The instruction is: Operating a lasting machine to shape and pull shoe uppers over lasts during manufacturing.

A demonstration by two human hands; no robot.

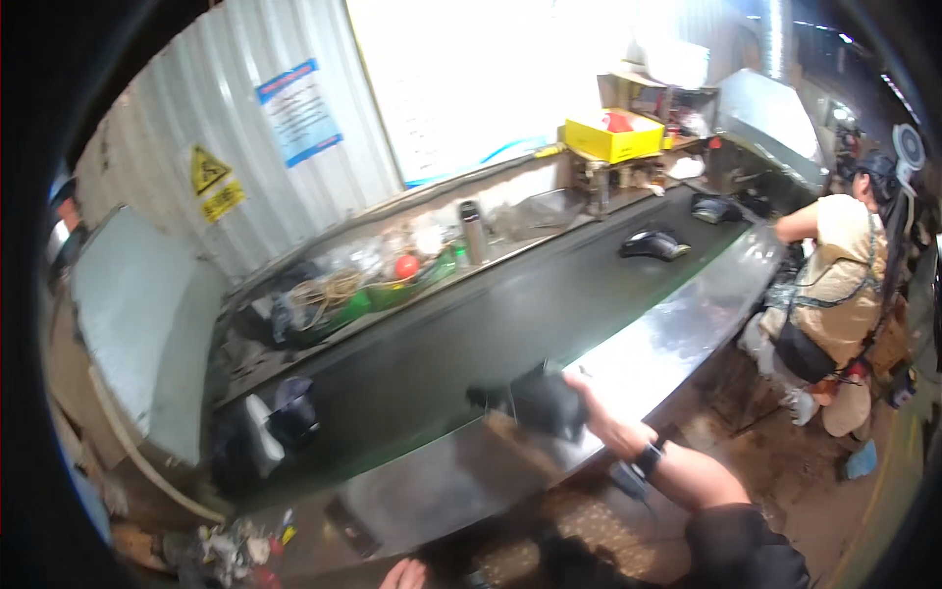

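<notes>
My right hand (595,410), with a dark watch on its wrist, grips a blurred black shoe (549,404) over the near edge of the conveyor belt (491,339). The shoe's toe and opening are too smeared to tell apart. At the bottom edge, only the fingertips of my left hand (403,574) show. They look stretched out, with nothing visible in them. At the belt's left end lie a dark shoe-like piece (295,410) and a narrow white piece (263,434). Farther up the belt sits another black shoe (654,243).
A metal ledge (422,496) runs along the belt's near side. A co-worker (844,265) sits at the right, by the far end. Behind the belt stand a flask (474,233), a coil of cord (329,293) and a yellow box (614,137). A metal hood (147,329) rises at the left.
</notes>
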